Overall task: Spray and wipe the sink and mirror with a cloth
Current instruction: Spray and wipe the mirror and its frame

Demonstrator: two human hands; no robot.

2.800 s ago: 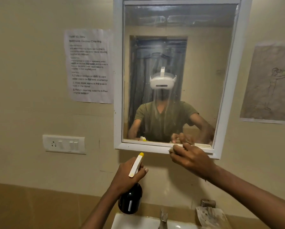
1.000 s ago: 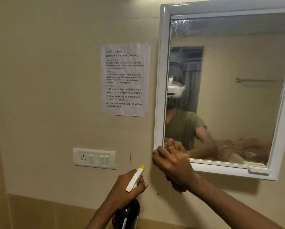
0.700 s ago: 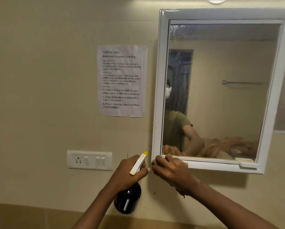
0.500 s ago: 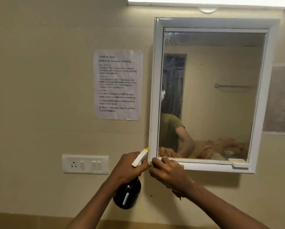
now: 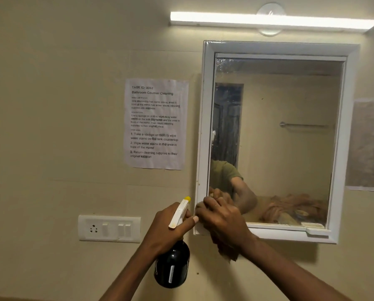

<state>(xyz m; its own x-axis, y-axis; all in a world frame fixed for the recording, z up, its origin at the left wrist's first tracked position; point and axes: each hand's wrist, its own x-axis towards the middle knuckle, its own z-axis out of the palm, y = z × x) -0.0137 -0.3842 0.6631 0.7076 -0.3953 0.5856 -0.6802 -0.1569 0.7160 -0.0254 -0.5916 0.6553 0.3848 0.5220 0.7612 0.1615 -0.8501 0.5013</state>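
A white-framed mirror hangs on the beige wall, right of centre. My right hand presses a brown cloth against the frame's lower left corner; most of the cloth is hidden under the hand, with a bit hanging below. My left hand grips a black spray bottle with a white trigger head and yellow nozzle, held upright just left of the mirror's corner. The sink is out of view.
A printed task sheet is taped to the wall left of the mirror. A white switch and socket plate sits below it. A tube light glows above the mirror. A drawing on paper hangs at the right edge.
My right hand with the cloth slid left along the mirror's bottom frame to its lower left corner and a little up the left side. The view tilted upward; the sink dropped out of sight.
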